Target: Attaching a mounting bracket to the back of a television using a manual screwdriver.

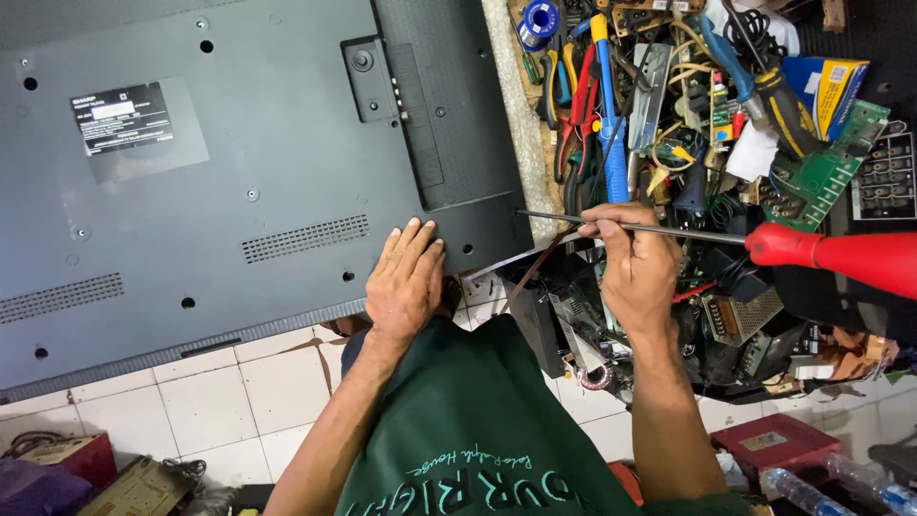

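A large flat television [239, 172] lies face down, its dark grey back panel up. My left hand [406, 282] rests flat on the panel's near right corner, fingers together, holding nothing. My right hand [635, 263] pinches the thin metal shaft of a long screwdriver [669, 230] with a red handle [841, 256]. The shaft lies level and its tip touches the television's right edge near the corner. The handle sticks out to the right, past my hand.
Right of the television a workbench is heaped with tools [611, 105], pliers, wires and green circuit boards [821, 172]. A foam strip [521, 115] lines the bench edge. White floor tiles [210, 401] lie below, with a red box [774, 444] and plastic bottles [841, 483] at lower right.
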